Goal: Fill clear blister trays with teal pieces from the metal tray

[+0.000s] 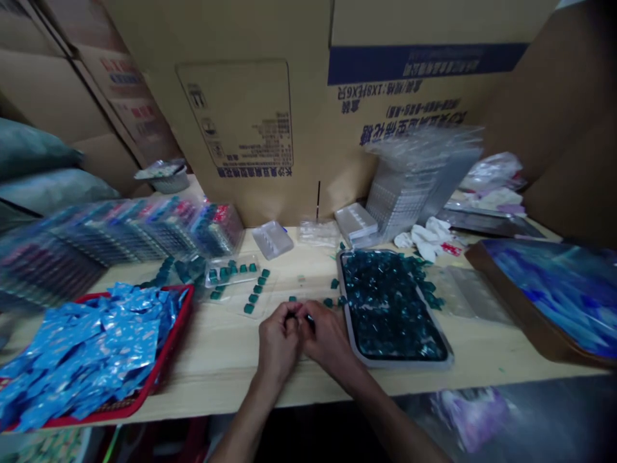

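Note:
My left hand [279, 337] and my right hand [324, 331] meet at the table's middle, fingertips pinched together. Whatever lies between them is too small and dark to name. Just beyond the fingertips is a green piece [292, 299]. Right of my right hand stands a grey-rimmed tray [353, 334] filled with dark green pieces [393, 302]. To the left, a clear plastic tray [231, 270] holds several green pieces, and a row of green pieces [253, 298] lies beside it on clear plastic.
A red basket [166, 347] of blue packets [106, 344] is at the left, with stacked filled packs [144, 228] behind. Clear trays [400, 193] are stacked against a cardboard box [250, 116]. A brown container [525, 315] with blue plastic is at the right.

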`<act>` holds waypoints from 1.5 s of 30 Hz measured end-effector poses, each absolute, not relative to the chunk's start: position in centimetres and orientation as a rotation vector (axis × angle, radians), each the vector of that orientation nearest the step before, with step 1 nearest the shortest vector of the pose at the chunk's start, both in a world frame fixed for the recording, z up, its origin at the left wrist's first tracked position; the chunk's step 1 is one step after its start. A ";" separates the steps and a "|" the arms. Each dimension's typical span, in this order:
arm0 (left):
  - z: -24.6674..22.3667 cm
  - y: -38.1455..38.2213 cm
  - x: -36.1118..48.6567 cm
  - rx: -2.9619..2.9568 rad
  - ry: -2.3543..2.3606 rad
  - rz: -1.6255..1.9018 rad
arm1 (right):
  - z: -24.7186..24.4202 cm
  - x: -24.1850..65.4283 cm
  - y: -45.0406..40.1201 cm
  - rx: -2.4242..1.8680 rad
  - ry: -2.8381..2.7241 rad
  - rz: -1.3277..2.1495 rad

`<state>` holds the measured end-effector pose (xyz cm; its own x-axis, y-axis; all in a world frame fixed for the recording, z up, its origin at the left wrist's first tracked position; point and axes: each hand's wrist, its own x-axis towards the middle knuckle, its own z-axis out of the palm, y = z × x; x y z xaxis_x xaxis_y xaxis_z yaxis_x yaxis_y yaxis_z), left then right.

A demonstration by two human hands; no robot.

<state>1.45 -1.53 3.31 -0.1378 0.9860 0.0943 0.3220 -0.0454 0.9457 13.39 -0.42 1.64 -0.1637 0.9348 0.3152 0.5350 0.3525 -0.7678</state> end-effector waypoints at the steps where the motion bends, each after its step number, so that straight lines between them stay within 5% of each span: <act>1: 3.2 -1.5 1.5 1.401 1.495 1.202 | 1.6 13.6 -0.3 -1.311 -1.804 0.647; 20: 3.7 -2.3 0.8 1.332 1.513 1.162 | 3.9 13.6 -1.1 -1.366 -1.956 0.582; 28: 4.9 -2.3 -0.6 0.809 1.192 1.167 | 4.0 14.7 0.5 -1.263 -1.899 0.655; 36: 3.3 -3.0 -4.0 1.673 1.472 1.092 | 2.8 17.3 1.5 -1.293 -1.808 0.797; 45: -0.6 -4.5 -3.5 2.363 1.241 0.806 | 0.7 17.3 0.5 -1.281 -1.870 0.848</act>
<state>-3.46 -4.51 -0.64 0.4540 0.8313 0.3207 0.6314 -0.5541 0.5425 17.28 0.54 0.72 -0.2605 0.9474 0.1857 0.4847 0.2947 -0.8235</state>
